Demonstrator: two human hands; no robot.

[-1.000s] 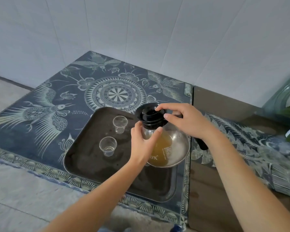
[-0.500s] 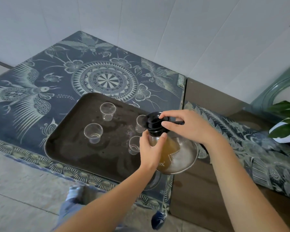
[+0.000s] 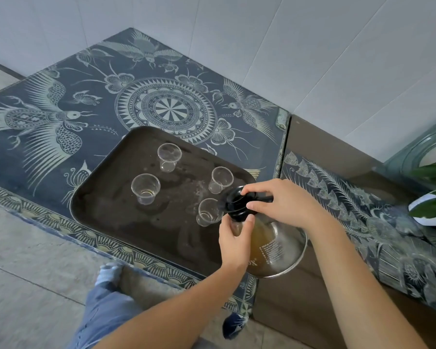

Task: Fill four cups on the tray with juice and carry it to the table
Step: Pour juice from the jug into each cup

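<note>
Pinching the ribbed black lid (image 3: 235, 206): right grip (image 3: 285, 205); left grip (image 3: 233, 244) wraps the rounded glass carafe (image 3: 280, 250).

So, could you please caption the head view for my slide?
With left hand holding the juice carafe, right hand grips its black lid beside four cups on the tray.

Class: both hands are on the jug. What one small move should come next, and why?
Probably twist the lid off: the right hand grips it, the left hand holds the jug by its neck, and the four cups look nearly empty.
</note>
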